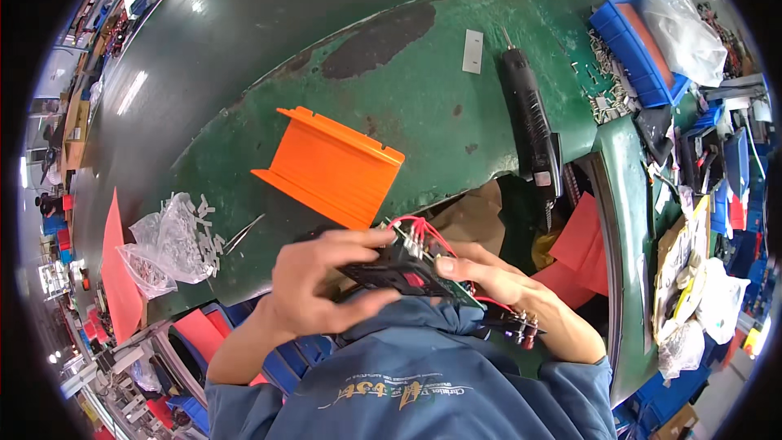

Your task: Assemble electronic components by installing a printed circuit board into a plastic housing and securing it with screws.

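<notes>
In front of my chest is a circuit board with a black panel against it and red wires looping from its top. My right hand grips the board's right side, thumb on its upper edge. My left hand, slightly blurred, spans the black panel's left end, fingers above and thumb below. More red wire runs under my right wrist to a small part with dark red terminals. An orange folded-edge cover lies on the bench just beyond my left hand.
On the green bench lie a black electric screwdriver and a small pale plate. Far right, loose metal parts sit beside a blue bin. At left are tweezers and plastic bags with small clear pieces.
</notes>
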Available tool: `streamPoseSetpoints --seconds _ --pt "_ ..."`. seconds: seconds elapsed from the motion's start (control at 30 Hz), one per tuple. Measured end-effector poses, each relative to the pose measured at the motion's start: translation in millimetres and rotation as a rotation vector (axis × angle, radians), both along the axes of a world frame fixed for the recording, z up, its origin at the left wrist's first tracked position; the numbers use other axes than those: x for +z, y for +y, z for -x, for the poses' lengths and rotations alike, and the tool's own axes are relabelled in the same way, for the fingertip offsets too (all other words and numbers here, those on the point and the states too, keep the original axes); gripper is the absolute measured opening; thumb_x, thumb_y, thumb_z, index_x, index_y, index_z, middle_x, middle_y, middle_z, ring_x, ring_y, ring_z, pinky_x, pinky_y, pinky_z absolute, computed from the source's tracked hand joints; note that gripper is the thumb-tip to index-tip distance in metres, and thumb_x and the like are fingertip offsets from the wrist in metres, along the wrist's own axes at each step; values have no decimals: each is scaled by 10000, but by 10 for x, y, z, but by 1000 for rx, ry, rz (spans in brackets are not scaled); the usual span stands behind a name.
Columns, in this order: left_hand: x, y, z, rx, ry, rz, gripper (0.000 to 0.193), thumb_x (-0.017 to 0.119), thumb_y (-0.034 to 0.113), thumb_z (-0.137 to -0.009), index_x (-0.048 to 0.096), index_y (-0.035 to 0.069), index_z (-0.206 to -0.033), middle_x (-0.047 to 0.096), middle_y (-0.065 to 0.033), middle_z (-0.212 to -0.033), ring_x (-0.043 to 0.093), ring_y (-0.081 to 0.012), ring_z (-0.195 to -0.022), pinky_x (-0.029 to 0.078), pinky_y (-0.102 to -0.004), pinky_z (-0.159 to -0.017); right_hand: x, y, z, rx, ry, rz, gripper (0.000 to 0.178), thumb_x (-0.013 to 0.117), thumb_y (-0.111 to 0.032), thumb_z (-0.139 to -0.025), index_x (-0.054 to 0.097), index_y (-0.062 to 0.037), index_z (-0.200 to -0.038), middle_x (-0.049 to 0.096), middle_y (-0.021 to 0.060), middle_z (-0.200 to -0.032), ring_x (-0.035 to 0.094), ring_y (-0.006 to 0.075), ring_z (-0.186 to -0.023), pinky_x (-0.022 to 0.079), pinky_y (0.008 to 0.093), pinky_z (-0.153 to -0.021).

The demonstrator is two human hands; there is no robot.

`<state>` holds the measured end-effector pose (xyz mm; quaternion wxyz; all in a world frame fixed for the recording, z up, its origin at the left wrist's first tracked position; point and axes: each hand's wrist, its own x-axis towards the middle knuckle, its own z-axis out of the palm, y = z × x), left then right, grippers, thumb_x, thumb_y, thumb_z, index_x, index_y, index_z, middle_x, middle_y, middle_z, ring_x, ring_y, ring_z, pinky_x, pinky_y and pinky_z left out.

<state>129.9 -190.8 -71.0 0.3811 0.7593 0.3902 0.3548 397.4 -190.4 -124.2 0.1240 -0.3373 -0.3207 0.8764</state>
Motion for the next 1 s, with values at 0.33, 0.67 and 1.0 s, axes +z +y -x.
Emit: streamPoseSetpoints --seconds 0.33,0.67,1.0 --pt "-47 -15 35 294 -559 725 348 525 202 -1092 472 -5 -1367 696 -213 -1155 718 -246 -964 571 -351 -874 143 -195 -15 -80 -257 -497 1011 923 -334 -780 382 93 -1521 552 232 -1440 534 285 -1361 400 404 -1165" --pt "-254 -48 113 114 352 -251 1142 1005 364 -620 387 -34 -1494 612 -183 -1084 570 -190 -803 464 -304 -601 119 53 52 -81 -335 -630 1065 956 -393 -719 400 55 -1509 611 211 -1268 635 312 -1178 498 397 -1030" --pt "-161 520 282 -89 627 -131 800 656 509 -806 530 -76 -1338 620 -202 -1207 557 -367 -1218 375 -503 -1101 -76 1 141 -61 -780 -1297 1069 943 -197 -563 429 52 -1466 504 202 -1307 552 379 -1113 470 470 -939"
